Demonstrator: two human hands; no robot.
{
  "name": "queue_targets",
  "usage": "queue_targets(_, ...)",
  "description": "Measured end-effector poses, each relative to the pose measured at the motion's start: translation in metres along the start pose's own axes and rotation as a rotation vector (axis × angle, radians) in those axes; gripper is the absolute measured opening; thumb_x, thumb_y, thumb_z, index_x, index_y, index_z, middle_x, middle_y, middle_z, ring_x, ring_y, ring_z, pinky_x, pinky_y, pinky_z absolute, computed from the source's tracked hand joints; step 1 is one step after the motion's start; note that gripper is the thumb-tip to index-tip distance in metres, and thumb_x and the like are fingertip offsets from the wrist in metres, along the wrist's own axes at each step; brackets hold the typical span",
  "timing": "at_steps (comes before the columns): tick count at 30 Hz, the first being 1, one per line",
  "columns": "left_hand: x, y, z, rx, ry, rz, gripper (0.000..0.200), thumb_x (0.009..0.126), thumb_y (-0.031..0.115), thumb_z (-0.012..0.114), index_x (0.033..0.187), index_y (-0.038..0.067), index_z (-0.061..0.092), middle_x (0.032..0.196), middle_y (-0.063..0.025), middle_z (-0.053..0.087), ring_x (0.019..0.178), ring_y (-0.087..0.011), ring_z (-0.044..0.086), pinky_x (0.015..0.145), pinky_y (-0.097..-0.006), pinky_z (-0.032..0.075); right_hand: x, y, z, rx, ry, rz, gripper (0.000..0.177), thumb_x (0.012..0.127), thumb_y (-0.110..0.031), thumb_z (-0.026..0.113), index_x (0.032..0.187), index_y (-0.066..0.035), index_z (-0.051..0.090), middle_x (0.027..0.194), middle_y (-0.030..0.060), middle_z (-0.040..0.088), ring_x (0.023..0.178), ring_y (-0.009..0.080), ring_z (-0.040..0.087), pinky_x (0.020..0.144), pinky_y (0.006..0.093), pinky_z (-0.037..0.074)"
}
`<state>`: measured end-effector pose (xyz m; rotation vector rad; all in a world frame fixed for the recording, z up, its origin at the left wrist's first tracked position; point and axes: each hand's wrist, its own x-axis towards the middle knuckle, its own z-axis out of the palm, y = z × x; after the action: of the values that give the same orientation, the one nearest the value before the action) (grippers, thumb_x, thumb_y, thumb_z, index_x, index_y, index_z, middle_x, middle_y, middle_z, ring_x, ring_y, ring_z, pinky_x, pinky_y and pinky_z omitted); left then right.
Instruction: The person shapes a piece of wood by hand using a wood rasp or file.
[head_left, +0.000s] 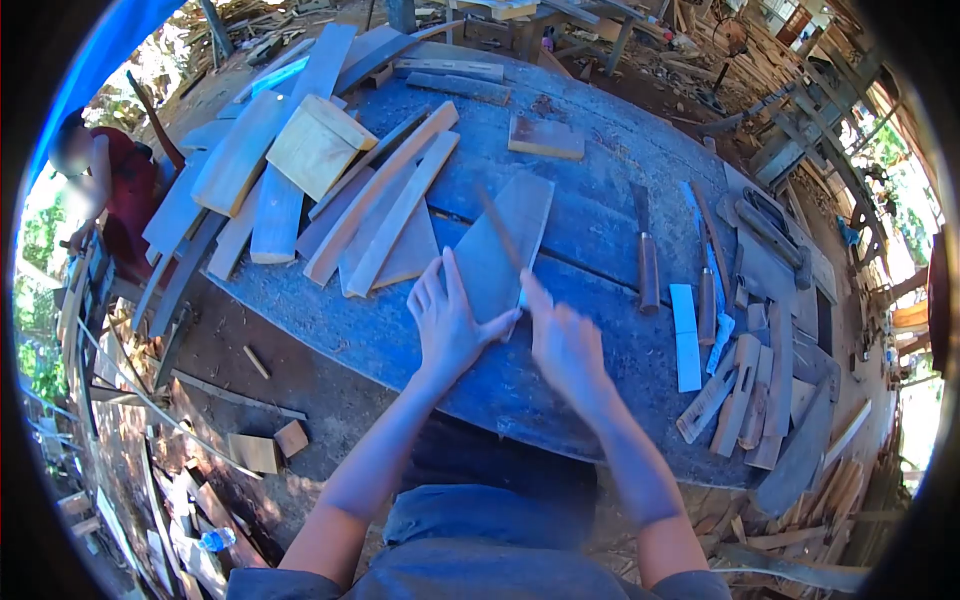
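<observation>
A flat, dark wooden board [505, 235] with angled edges lies on the workbench in front of me. My left hand [448, 318] rests on its near left edge, fingers spread and thumb pointing right. At its near right edge my right hand [565, 340] is closed around a slim tool [500, 228], whose long thin part reaches up and left over the board. The tool is slightly blurred, and its handle is mostly hidden in the fist. To the right lies a chisel with a wooden handle [649, 272].
Stacked planks [240, 155] and a pale block [318, 147] cover the bench's left. A small block [546, 137] lies at the back. At right are a pale strip [685, 337], hand saws and wooden tools [740, 395]. A person in red [130, 190] is at far left.
</observation>
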<state>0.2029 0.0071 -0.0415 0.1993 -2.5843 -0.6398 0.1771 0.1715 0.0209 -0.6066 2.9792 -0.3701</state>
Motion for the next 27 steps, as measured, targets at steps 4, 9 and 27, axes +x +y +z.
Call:
queue_targets(4,0.022,0.006,0.012,0.012,-0.024,-0.036,0.12,0.07,0.067,0.075,0.149,-0.007,0.024,0.141,-0.025,0.036,0.13,-0.0413,0.035,0.107,-0.0553,0.025,0.069,0.023,0.004,0.066,0.182,0.066,0.052,0.093,-0.014,0.045,0.145,-0.016,0.046,0.086,0.0244,0.07,0.083,0.045,0.069,0.074,0.0547,0.055)
queue_targets(9,0.052,0.0,0.014,0.159,0.053,0.064,0.088,0.087,0.057,0.064,0.142,-0.007,0.039,0.136,-0.0217,0.046,0.126,-0.0356,0.042,0.103,-0.0531,0.029,0.03,0.011,0.004,0.082,0.121,0.037,0.052,0.095,-0.014,0.043,0.147,-0.017,0.043,0.081,0.0243,0.069,0.08,0.0459,0.069,0.074,0.0555,0.055)
queue_targets(27,0.078,0.007,0.024,-0.001,0.1,-0.003,0.04,0.086,0.013,0.059,0.124,0.0,0.06,0.104,-0.0094,0.068,0.088,-0.0245,0.066,0.072,-0.0387,0.052,0.042,0.032,0.007,0.111,0.206,-0.152,0.051,0.096,-0.011,0.047,0.146,-0.013,0.044,0.077,0.0238,0.068,0.069,0.0422,0.069,0.06,0.0534,0.055)
